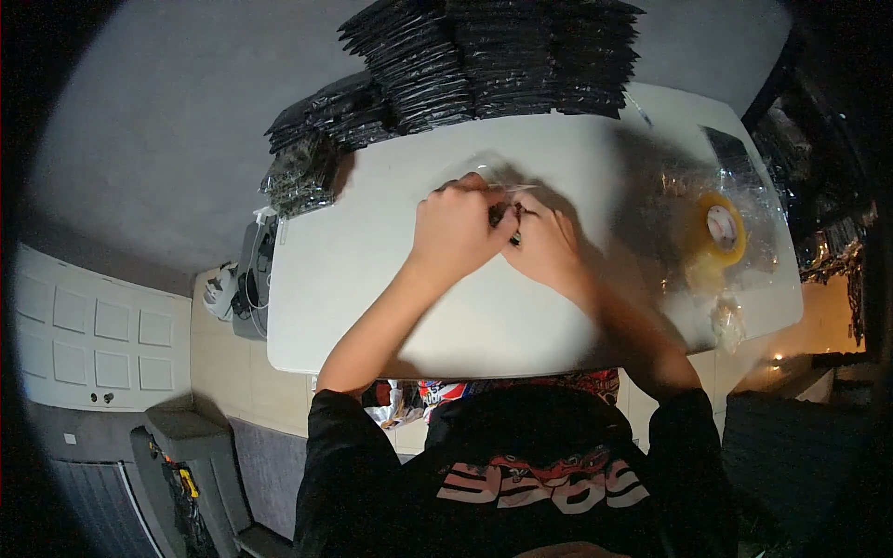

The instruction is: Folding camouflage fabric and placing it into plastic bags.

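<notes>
My left hand (pixel 454 226) and my right hand (pixel 545 240) meet over the middle of the white table (pixel 372 279). The fingers of both are bent and closed around a small dark object in clear plastic (pixel 499 214). A thin, shiny edge of the film sticks out between the fingertips. Most of the object is covered by my fingers, so its exact kind does not show.
Tall stacks of flat black plastic packages (pixel 507 60) line the far edge. A smaller wrapped bundle (pixel 305 175) lies at the far left corner. On the right, a roll of yellowish tape (pixel 721 229) rests among clear plastic bags (pixel 670 200).
</notes>
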A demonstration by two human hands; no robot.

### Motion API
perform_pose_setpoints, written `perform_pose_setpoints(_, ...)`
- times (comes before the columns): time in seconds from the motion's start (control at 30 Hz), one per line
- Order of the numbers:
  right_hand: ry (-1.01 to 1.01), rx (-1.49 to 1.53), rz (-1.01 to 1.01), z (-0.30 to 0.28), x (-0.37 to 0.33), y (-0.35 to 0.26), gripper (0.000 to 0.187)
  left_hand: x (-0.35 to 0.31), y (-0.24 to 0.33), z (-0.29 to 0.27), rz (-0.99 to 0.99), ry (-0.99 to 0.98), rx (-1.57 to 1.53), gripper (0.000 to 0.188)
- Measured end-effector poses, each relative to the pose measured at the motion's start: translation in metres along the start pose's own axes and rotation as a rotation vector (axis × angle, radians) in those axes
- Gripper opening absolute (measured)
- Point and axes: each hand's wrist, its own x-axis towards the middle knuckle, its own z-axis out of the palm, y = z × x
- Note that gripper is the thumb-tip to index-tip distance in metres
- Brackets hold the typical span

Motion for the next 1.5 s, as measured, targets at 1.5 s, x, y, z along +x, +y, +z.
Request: perform_pose_setpoints(1.5, -0.144, -0.173, -0.255, 0.023, -0.011, 0.025, 0.045, -0.018, -0.036, 0.018, 0.174, -0.044, -0.276, 0.013)
